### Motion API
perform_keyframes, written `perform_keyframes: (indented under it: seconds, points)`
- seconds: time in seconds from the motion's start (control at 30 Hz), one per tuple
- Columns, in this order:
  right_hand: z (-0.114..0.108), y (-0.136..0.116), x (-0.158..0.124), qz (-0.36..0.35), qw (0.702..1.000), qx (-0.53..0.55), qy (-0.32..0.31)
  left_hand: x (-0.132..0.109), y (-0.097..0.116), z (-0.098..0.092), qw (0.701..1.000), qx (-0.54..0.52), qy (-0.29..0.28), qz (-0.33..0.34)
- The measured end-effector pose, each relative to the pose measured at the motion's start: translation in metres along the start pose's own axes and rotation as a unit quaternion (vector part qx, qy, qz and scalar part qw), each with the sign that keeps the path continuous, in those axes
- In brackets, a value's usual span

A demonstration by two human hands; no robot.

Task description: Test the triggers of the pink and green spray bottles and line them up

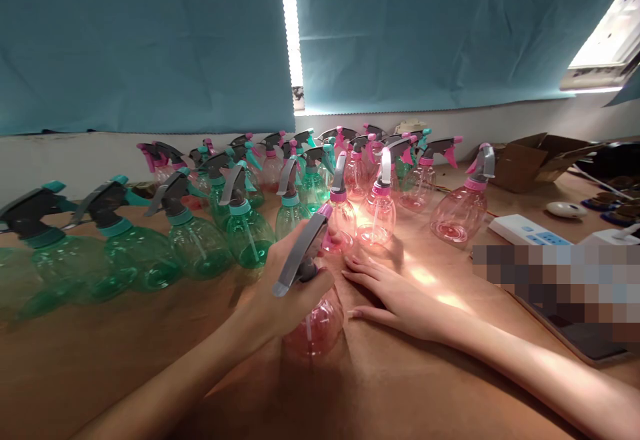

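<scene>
the left hand (pixel 278 288) is clamped round the neck of a pink spray bottle (pixel 318 331), its body at six o'clock below the grip, while the right hand (pixel 400 295) lies on the table (pixel 415 393) at three o'clock, thumb and fingers apart.

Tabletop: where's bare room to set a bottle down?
Table: bare at near left, between the green bottles and left arm; also nearer than the held pink bottle, between both arms. Crowded: the back, full of spray bottles, and the right, around the power strip.
</scene>
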State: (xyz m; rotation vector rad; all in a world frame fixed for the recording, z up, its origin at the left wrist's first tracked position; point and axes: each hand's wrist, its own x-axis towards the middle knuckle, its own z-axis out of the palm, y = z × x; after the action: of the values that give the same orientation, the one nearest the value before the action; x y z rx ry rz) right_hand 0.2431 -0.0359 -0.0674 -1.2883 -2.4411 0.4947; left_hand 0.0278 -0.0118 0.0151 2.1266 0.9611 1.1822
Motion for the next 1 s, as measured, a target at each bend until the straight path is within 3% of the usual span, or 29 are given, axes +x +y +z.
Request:
perform_keyframes:
  seconds: [0.3, 1.0]
  points:
    - [0.0005, 0.0016, 0.0001, -0.008, 1.000, -0.016, -0.003, -0.0052, 0.0035, 0.0054, 0.999, 0.018, 0.007, -0.038]
    - [0.0012, 0.0024, -0.0004, -0.016, 1.000, 0.002, 0.011, -0.0058, -0.0010, 0.0060, 0.999, -0.022, -0.007, -0.031]
